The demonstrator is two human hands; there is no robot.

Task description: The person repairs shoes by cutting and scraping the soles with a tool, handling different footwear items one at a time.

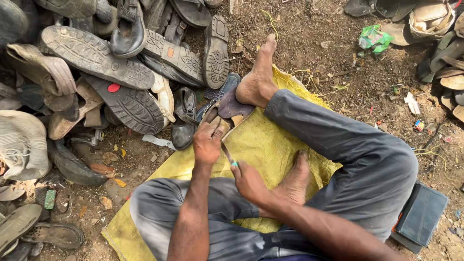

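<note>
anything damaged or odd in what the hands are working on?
Yes. The shoe under the left hand looks split open, its sole layers parted. The right hand holds a thin blade against it. The shoe pile beside it is jumbled, soles up; scraps litter the dirt.

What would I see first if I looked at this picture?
A big heap of old shoes and worn soles fills the upper left. In the middle, on a yellow sack, the left hand presses down a sandal while the right hand holds a thin blade against it.
</note>
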